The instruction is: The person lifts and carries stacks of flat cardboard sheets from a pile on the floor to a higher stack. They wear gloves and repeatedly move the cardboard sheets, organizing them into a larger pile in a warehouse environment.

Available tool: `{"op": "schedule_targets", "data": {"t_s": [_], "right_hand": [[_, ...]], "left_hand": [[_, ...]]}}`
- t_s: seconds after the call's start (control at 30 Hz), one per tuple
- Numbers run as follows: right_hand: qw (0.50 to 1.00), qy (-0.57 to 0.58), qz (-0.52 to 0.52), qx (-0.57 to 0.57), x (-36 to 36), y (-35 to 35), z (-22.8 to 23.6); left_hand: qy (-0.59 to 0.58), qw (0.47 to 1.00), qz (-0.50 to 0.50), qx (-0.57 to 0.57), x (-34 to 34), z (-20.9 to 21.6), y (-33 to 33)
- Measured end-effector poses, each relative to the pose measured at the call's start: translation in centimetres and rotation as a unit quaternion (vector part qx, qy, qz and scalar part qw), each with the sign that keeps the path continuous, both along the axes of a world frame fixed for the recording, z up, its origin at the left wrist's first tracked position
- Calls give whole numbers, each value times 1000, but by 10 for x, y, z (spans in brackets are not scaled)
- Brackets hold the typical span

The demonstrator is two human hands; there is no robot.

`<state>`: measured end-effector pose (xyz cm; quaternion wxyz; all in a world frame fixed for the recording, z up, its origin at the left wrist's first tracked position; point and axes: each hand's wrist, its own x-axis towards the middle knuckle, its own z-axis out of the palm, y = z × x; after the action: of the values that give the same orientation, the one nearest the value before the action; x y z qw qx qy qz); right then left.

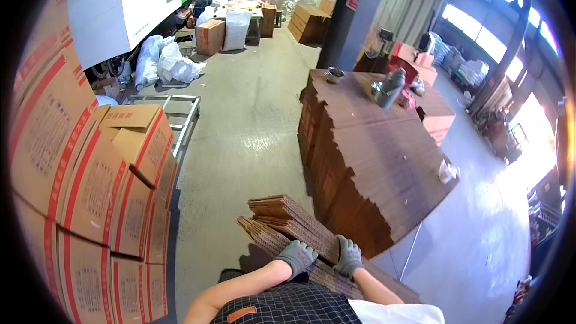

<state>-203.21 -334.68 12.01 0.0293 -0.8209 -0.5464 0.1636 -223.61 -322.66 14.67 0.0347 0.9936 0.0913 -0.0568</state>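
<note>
My left hand [297,258], in a grey work glove, curls its fingers over the near side of a bundle of flattened cardboard boxes [294,219]. On the bundle's other side is my gloved right hand [348,257], fingers pressed to the cardboard edges. A second bundle of flattened boxes [264,237] lies beneath and nearer to me, partly covered by my left forearm. To the right of my hands stands a large block of stacked flat cardboard [396,150], its long side close to the held bundle.
Tall stacks of cartons [90,186] with red stripes line the left. A metal frame cart [183,114] stands beyond them. White sacks [171,60] lie near a white machine [144,0]. A metal jug [391,88] and a bowl [335,74] rest on the cardboard block, beside a column [354,18].
</note>
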Motion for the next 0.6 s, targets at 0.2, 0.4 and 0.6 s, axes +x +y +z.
{"op": "schedule_targets", "data": {"t_s": [0.2, 0.4, 0.6], "right_hand": [[997, -15, -69, -35, -69, 189, -14], [990, -29, -135, -19, -118, 390, -13], [971, -26, -235, 13, -129, 577, 3]], "left_hand": [[-8, 999, -48, 4, -49, -24, 215], [-50, 991, -119, -24, -69, -27, 436], [-66, 977, -203, -18, -49, -28, 642]]}}
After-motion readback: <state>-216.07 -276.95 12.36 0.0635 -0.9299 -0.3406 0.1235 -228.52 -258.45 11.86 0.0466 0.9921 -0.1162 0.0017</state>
